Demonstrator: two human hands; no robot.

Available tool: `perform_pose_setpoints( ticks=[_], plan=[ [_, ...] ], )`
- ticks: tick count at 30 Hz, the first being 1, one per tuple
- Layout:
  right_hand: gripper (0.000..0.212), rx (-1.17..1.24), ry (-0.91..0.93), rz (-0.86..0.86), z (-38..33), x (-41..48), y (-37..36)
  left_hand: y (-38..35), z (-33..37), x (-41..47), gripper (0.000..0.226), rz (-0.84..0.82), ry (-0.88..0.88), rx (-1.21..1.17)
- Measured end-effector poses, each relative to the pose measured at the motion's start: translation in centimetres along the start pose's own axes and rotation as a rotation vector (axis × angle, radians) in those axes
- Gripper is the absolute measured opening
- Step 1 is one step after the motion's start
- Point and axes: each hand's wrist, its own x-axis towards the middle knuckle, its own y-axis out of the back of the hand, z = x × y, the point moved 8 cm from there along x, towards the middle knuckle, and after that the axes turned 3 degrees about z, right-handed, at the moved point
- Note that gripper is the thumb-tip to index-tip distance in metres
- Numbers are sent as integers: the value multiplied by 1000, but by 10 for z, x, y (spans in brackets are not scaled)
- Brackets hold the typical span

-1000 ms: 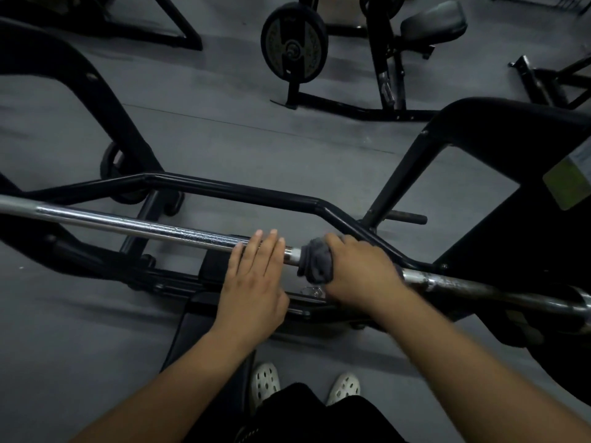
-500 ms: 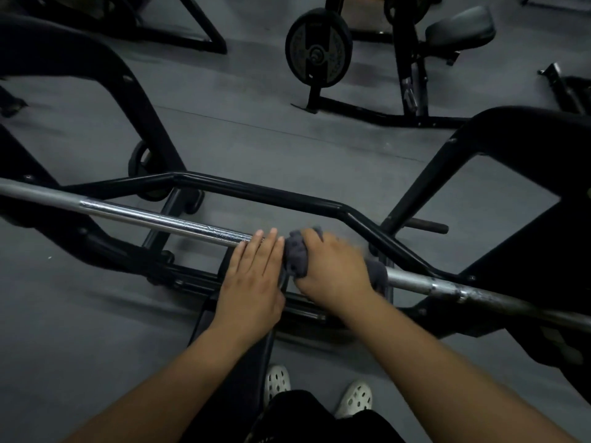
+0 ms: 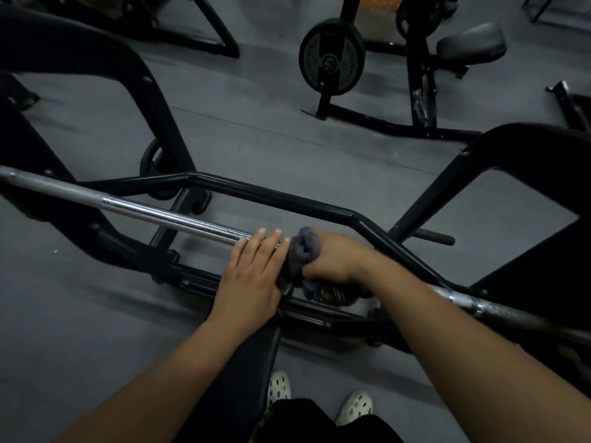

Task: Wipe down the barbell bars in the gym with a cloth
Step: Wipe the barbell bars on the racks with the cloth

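The barbell bar [image 3: 160, 215] runs from the frame's left edge to lower right, across the black rack [image 3: 271, 195]. Rigid, heavy steel; it should not shift under wiping. The cloth [image 3: 303, 251] is soft and bunches; best held wrapped round the shaft. My right grip [image 3: 335, 260] clenches the cloth at centre frame, probably encircling the bar, though the hand hides it. My left grip [image 3: 252, 276] lies flat-fingered on the bar. A second ago bare bar separated them; now the cloth touches the left grip.

Grey cloth [image 3: 303, 251] bunched around chrome barbell [image 3: 166, 217]

Cloth [image 3: 303, 251] slid against left hand [image 3: 252, 276]
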Motion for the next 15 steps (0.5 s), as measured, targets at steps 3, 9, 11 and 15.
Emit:
perform_pose_setpoints(
  ticks=[3,9,11,15],
  plan=[
    [26,-124,43,257,-2,-11,-2,-4,4,0,85,21,35,-36],
    [48,-343,-8,306,-1,-15,-13,-2,3,0,79,30,9,-49],
    [33,31,-29,-84,3,9,-8,-2,2,-1,82,30,2,-46],
    [27,66,-86,-35,6,17,-11,-2,3,-1,92,17,7,-43]
  ],
)
